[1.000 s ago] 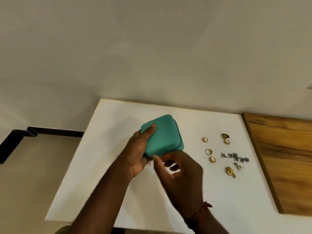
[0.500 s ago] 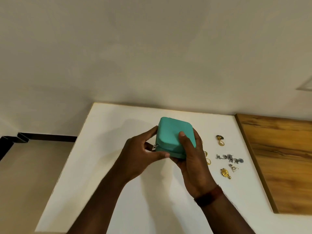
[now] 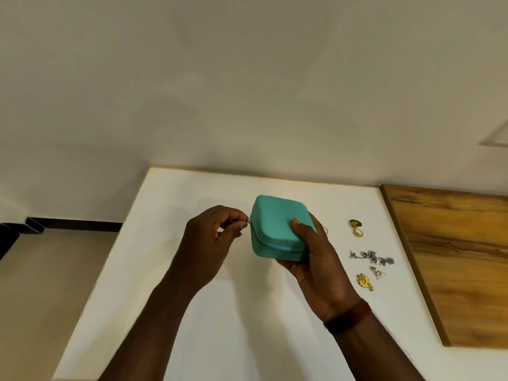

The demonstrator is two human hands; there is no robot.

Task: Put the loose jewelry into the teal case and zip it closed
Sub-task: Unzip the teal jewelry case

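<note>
The teal case (image 3: 276, 225) is a small square zip box, lid down, held above the white table (image 3: 170, 204). My right hand (image 3: 316, 259) grips it from below and the right side, thumb on the lid. My left hand (image 3: 211, 243) pinches the small metal zipper pull (image 3: 249, 222) at the case's left edge. Loose jewelry lies on the table to the right: a gold and green earring (image 3: 355, 223), a gold ring (image 3: 358, 232), a silver floral piece (image 3: 371, 257), a clear triangular pendant (image 3: 378, 273) and a gold flower pendant (image 3: 364, 281). Other rings are mostly hidden behind my right hand.
A wooden board (image 3: 453, 257) lies along the table's right side, just past the jewelry. A plain wall rises behind the table. The floor with a dark skirting (image 3: 68, 224) shows off the table's left edge.
My left hand left the case's side and now pinches the zipper pull. My right hand moved from the near edge to grip the case from the right and underneath.
</note>
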